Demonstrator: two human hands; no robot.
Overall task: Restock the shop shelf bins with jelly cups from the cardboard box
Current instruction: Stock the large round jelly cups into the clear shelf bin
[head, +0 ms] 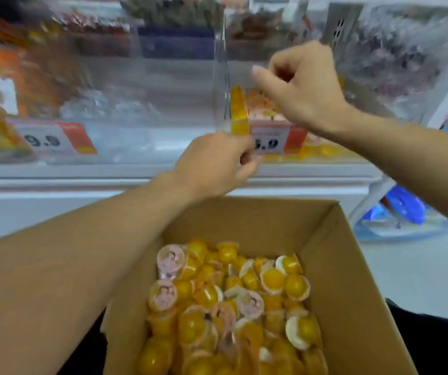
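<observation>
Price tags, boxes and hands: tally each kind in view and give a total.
Price tags: 2, one on the left bin front, one partly hidden behind the left hand.
Cardboard boxes: 1, holding yellow jelly cups too many to count.
Hands: 2, the left hand and the right hand.
Total: 5.
</observation>
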